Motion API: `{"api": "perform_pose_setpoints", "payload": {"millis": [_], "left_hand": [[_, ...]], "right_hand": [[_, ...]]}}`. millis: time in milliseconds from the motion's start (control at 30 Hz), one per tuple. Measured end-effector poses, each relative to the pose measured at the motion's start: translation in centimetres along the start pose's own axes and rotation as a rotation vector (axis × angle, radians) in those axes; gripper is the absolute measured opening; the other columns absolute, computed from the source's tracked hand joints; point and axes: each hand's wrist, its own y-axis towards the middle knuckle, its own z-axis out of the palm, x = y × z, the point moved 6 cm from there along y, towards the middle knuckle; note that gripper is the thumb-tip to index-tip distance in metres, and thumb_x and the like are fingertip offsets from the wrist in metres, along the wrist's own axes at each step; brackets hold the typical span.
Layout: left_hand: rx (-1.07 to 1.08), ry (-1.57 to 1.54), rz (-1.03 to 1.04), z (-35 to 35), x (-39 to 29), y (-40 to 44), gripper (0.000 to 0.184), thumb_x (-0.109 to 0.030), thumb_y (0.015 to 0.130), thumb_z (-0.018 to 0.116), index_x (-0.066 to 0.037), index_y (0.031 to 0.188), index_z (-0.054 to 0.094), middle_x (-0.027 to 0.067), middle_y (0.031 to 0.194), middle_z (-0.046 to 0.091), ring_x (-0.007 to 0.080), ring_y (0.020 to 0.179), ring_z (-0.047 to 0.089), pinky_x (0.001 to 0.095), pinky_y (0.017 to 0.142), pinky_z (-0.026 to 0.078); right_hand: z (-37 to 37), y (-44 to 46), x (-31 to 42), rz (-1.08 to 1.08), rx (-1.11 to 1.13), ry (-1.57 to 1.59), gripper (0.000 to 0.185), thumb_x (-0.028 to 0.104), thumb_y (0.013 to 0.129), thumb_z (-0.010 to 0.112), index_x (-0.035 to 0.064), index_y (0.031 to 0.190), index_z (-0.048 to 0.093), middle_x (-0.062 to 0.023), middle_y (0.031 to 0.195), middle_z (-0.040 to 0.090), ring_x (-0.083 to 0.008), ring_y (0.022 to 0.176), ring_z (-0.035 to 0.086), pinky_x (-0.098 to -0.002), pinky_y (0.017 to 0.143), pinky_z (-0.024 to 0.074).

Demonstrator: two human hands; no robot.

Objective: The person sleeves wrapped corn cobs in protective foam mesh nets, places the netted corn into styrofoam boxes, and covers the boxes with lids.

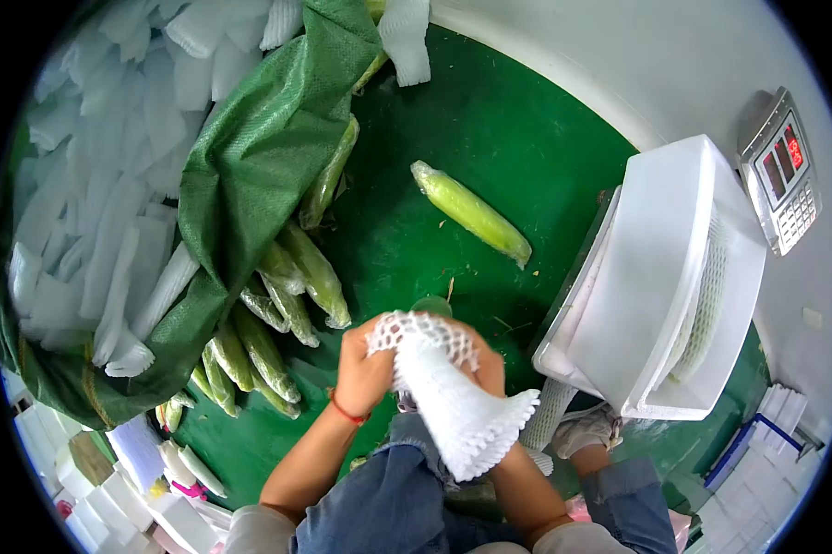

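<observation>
Both of my hands grip a white foam net sleeve (457, 402) above my lap. My left hand (362, 365) is closed on its stretched, open-meshed end, and my right hand (486, 360) closes on the other side of that end. The loose, frilled end hangs down toward the lower right. A pale green rounded tip (431, 305) shows just beyond my fingers; whether it is inside the sleeve I cannot tell. Farther out, one ear of corn (471, 210) in clear film lies alone on the green surface (388, 203).
At left, a green woven sack (250, 138) spills many white foam sleeves (111, 240). Several wrapped ears of corn (314, 272) lie beside it. A white plastic bin (637, 277) holding a netted item stands at right, near a digital scale display (780, 171). Another person's shoe or my own (586, 432) is below the bin.
</observation>
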Motion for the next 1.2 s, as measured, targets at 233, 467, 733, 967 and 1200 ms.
{"api": "perform_pose_setpoints", "payload": {"millis": [233,467,733,967,1200], "left_hand": [[-0.012,0.384,0.232,0.5,9.8,7.6,0.022,-0.004,0.081,0.055,-0.003,0.101,0.066,0.0141,0.091,0.066,0.0163,0.082,0.06,0.0324,0.075,0.048],[0.628,-1.046,-0.285,1.2,7.2,3.4,0.043,-0.035,0.095,0.049,-0.01,0.129,0.051,0.0121,0.134,0.05,0.0275,0.124,0.047,0.0419,0.107,0.037],[0.677,-0.337,0.056,12.8,-2.0,-3.5,0.057,-0.044,0.083,0.062,-0.006,0.125,0.053,0.0134,0.133,0.049,0.0297,0.121,0.047,0.0447,0.104,0.038],[0.942,1.286,1.557,25.6,-12.1,-5.2,0.072,-0.046,0.067,0.073,-0.017,0.13,0.051,0.0095,0.132,0.048,0.0283,0.12,0.047,0.0452,0.106,0.034],[1.169,1.182,2.055,32.7,-11.5,-1.7,0.023,-0.029,0.07,0.062,-0.017,0.088,0.055,0.0,0.089,0.055,0.0184,0.09,0.055,0.0361,0.088,0.045]], "right_hand": [[-1.2,6.5,-10.5,0.103,-0.219,0.91,0.019,0.013,0.091,0.055,-0.002,0.101,0.061,-0.0065,0.093,0.064,-0.0137,0.086,0.06,-0.0266,0.077,0.0477],[-0.7,4.3,-1.6,0.146,-0.135,0.197,0.046,0.022,0.09,0.055,0.0005,0.13,0.044,-0.0155,0.123,0.051,-0.0284,0.112,0.053,-0.0357,0.095,0.0438],[-7.9,-6.8,19.6,-0.713,0.055,-0.313,0.093,0.025,0.072,0.077,0.0027,0.144,0.024,-0.0252,0.14,0.034,-0.039,0.126,0.041,-0.0454,0.105,0.0347],[-30.2,-16.4,18.3,-0.024,-0.242,0.379,0.087,0.036,0.068,0.075,0.0002,0.136,0.034,-0.0173,0.117,0.055,-0.0274,0.1,0.06,-0.0427,0.083,0.0528],[-38.8,-19.0,10.2,-0.253,-0.322,1.117,0.071,0.057,0.081,0.05,0.0024,0.126,0.045,-0.0174,0.109,0.057,-0.0283,0.089,0.06,-0.044,0.077,0.055]]}}
